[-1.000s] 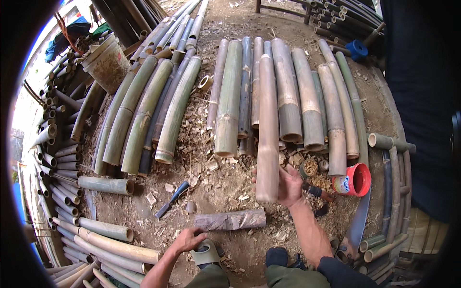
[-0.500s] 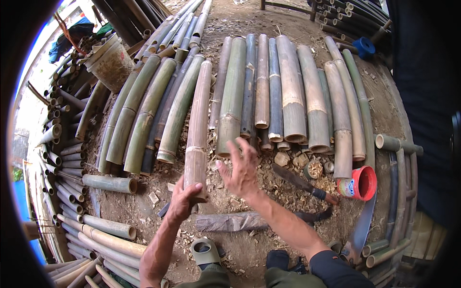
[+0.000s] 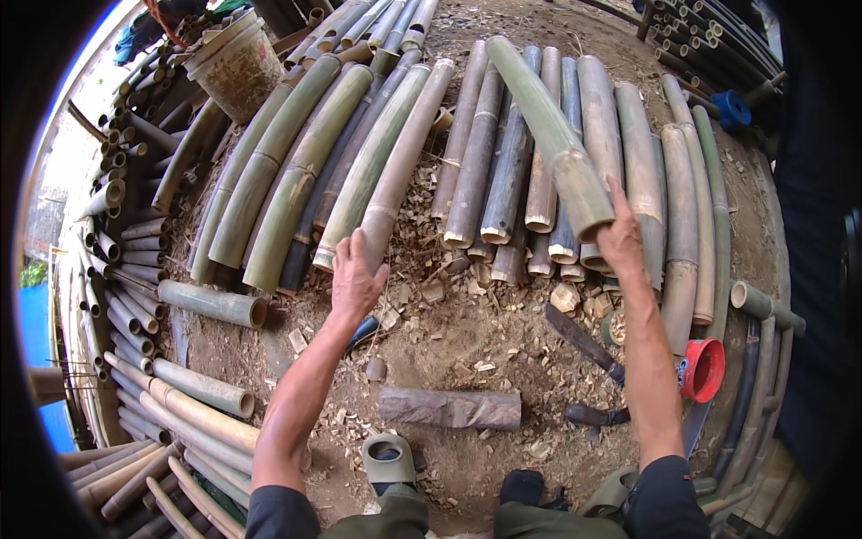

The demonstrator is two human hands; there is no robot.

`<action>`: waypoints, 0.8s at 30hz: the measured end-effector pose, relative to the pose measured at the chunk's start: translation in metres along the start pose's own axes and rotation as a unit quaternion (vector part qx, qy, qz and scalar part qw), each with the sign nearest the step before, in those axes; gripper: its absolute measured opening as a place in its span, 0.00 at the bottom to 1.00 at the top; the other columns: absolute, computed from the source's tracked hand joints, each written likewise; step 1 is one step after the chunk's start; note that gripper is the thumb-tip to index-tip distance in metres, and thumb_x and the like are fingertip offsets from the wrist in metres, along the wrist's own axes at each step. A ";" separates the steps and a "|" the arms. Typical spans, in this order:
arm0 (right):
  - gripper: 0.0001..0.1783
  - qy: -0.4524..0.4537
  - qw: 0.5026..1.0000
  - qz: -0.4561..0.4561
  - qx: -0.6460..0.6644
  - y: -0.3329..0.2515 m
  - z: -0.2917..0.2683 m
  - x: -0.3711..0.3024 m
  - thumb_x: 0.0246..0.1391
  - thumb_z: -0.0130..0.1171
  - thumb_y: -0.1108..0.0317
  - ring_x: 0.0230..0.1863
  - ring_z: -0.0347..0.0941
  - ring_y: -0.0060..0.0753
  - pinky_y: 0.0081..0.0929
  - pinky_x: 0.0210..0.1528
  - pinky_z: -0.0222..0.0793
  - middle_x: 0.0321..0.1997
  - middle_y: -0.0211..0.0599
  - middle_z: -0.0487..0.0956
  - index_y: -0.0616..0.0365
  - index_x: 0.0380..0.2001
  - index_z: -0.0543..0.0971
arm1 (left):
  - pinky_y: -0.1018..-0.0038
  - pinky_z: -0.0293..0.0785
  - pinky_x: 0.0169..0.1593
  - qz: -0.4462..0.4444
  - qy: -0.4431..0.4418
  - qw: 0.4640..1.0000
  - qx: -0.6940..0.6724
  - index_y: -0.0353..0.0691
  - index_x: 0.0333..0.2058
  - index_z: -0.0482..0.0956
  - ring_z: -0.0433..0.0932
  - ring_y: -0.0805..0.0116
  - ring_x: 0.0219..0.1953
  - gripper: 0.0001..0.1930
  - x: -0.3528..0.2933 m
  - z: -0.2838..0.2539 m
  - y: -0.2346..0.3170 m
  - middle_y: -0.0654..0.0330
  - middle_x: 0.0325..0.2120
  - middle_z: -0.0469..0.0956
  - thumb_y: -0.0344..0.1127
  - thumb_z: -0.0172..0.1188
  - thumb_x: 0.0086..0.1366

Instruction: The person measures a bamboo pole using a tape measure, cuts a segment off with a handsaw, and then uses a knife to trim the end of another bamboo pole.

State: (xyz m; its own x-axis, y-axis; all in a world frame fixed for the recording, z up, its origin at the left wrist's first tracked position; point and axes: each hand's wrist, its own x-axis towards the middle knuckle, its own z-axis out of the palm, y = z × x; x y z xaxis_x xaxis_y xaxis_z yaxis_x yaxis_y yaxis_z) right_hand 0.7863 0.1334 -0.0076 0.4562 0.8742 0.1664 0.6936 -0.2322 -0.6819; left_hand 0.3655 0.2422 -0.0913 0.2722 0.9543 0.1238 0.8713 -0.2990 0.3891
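Note:
My left hand (image 3: 359,277) is closed around the near end of a brownish bamboo tube (image 3: 404,171), which lies alongside the green tubes of the left-hand row. Farther right, my right hand (image 3: 621,235) grips the near end of a thick green bamboo tube (image 3: 552,130). That tube slants across the tops of several darker tubes in the right-hand row, its open end facing me. Part of each hand's grip is hidden behind the tubes.
A short wooden block (image 3: 449,408) lies before my feet among chips. To the right are a machete (image 3: 579,340), a dark-handled tool (image 3: 597,415) and a red tub (image 3: 705,370). A dirty bucket (image 3: 235,67) stands back left. Bamboo stacks (image 3: 135,305) line the left.
The brownish tube has moved away from me against the left row. My right hand, spread and empty before, now holds the green tube, whose near end has swung right. The view has shifted.

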 end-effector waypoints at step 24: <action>0.27 -0.023 0.969 -0.042 -0.244 -0.003 0.049 -0.031 0.43 0.60 0.76 0.38 0.78 0.55 0.48 0.47 0.67 0.33 0.55 0.81 0.65 0.51 0.71 | 0.57 0.80 0.42 0.091 -0.108 0.953 -0.267 0.30 0.50 0.70 0.82 0.49 0.36 0.17 0.098 0.033 0.060 0.44 0.32 0.81 0.33 0.56 0.66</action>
State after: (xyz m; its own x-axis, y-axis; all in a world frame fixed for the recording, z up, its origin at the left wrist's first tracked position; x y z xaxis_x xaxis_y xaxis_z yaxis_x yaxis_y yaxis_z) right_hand 0.7431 0.1280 -0.0460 0.3701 0.9139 0.1668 0.9128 -0.3243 -0.2483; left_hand 0.4579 0.3178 -0.0865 0.5268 0.8475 0.0644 0.4853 -0.3621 0.7959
